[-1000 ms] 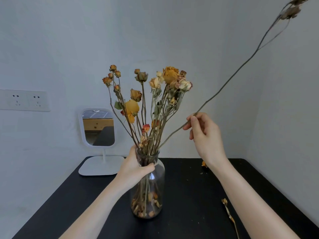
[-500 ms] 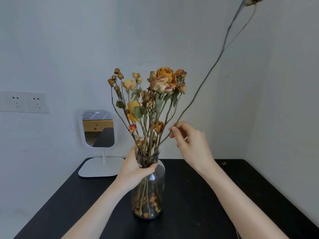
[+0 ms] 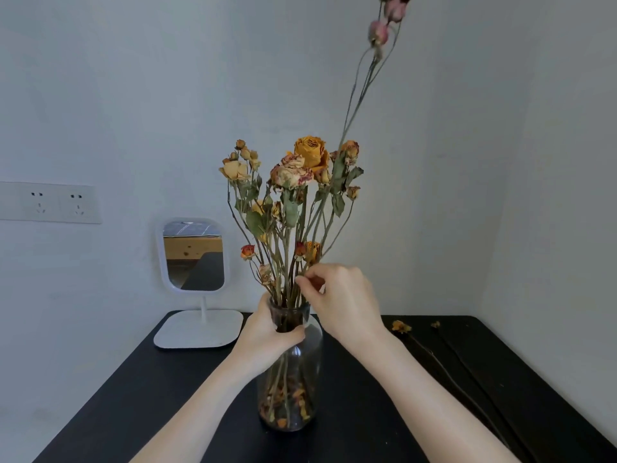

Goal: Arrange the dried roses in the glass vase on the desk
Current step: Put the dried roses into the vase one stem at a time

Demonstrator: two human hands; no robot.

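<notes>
A clear glass vase [image 3: 302, 372] stands on the black desk [image 3: 360, 426], with loose petals at its bottom. A bunch of dried orange and yellow roses [image 3: 300, 168] rises from its mouth. My left hand [image 3: 272, 332] wraps around the vase's neck. My right hand [image 3: 340, 300] pinches a long thin stem with pink buds [image 3: 379, 30] just above the vase's mouth, right beside the other stems. That stem rises nearly upright, well above the bunch, and its tip leaves the frame's top.
A small white mirror [image 3: 193, 255] on a flat white base stands at the desk's back left. Two long dried stems [image 3: 434, 355] lie on the desk's right side. A double wall socket [image 3: 50, 202] sits at the left. Walls close in behind and at right.
My right hand has come down and left to the vase's mouth. The long stem has swung from a low slant to the right to nearly upright. The left hand stays on the neck.
</notes>
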